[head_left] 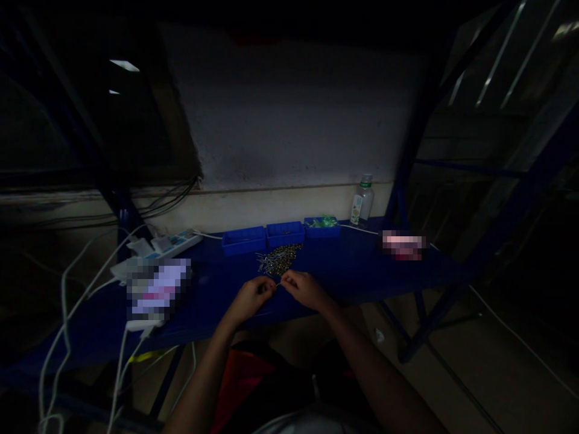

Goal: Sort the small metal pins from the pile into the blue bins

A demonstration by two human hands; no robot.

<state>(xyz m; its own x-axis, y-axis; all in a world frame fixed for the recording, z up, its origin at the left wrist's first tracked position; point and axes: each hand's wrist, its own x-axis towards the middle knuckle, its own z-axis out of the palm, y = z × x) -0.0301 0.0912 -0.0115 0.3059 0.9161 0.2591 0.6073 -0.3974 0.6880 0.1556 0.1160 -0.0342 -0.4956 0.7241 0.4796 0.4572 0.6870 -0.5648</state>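
Thin piece point(278, 284): pale, slim, held btwn both hands over near part of tabletop; too small to ID.
Hands: L hand point(253, 297) pinching one end, R hand point(307, 290) pinching the other; fingertips close but apart.
Tabletop point(353, 265): dark blue, long, runs L to R.
Pile point(280, 259): slim metal pins w/ brass-coloured bits, heaped loose mid-tabletop, just past hands.
L side: pixelated item point(158, 288); white cables point(66, 301) dropping past nr edge; power strip point(181, 242) w/ plugs, farther back.
R side: pixelated pinkish item point(402, 245), well apart from R hand.
Trays point(244, 245): 3, blue, in a row behind pile; R-most has green see-thru wrap point(324, 222).
Bottle point(363, 205): clear, green neck band, upright nr back edge, R of trays.
Wall point(294, 120): grey, paler strip at base; black cables point(181, 196) to L.
Frame point(411, 150): blue posts either side.
Room: v. dim; bright strips point(491, 72) upper R.
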